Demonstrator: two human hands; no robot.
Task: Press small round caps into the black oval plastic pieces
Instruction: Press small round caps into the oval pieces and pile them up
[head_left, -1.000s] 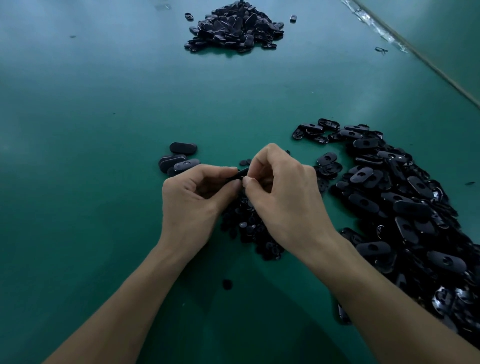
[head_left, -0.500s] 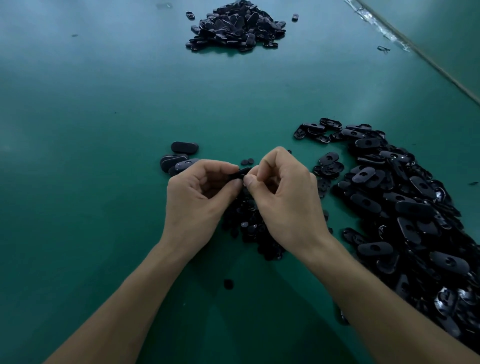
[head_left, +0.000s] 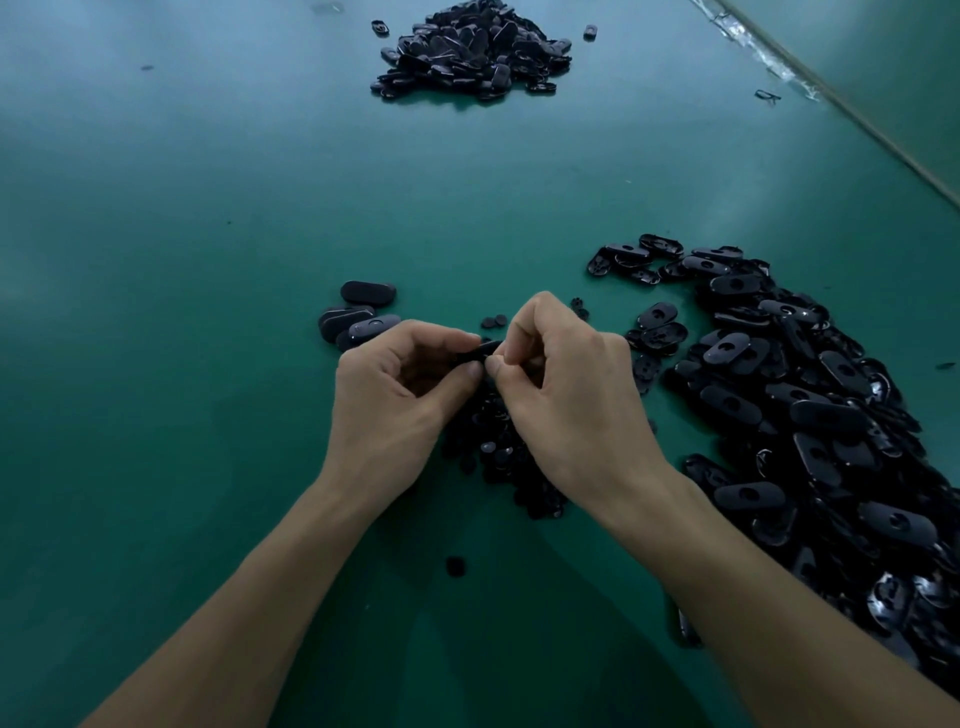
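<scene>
A dark green tabletop (head_left: 208, 260) fills the view, and its border strip (head_left: 852, 111) cuts diagonally across the upper right corner. The left hand (head_left: 395, 410) and right hand (head_left: 571, 405) meet at the centre, just above a small heap of round caps (head_left: 498, 452).

Compared with 1 second ago, both hands sit in almost the same spot, so the press on this piece looks unfinished. The left fingers (head_left: 472, 370) curl around 1 black oval piece (head_left: 485, 349), of which only an end shows between the hands. The right fingers (head_left: 494, 366) pinch tightly onto that end, probably seating a cap, though the cap itself is hidden.

A large heap of oval pieces (head_left: 810, 415) lies close beside the right wrist and forearm, so a sweep to the right could scatter it. A small cluster of pieces (head_left: 358, 317) lies just beyond the left hand. A far heap (head_left: 472, 52) sits well apart at the top. Bare green surface opens to the left and ahead. 1 stray cap (head_left: 455, 566) lies between the forearms.
</scene>
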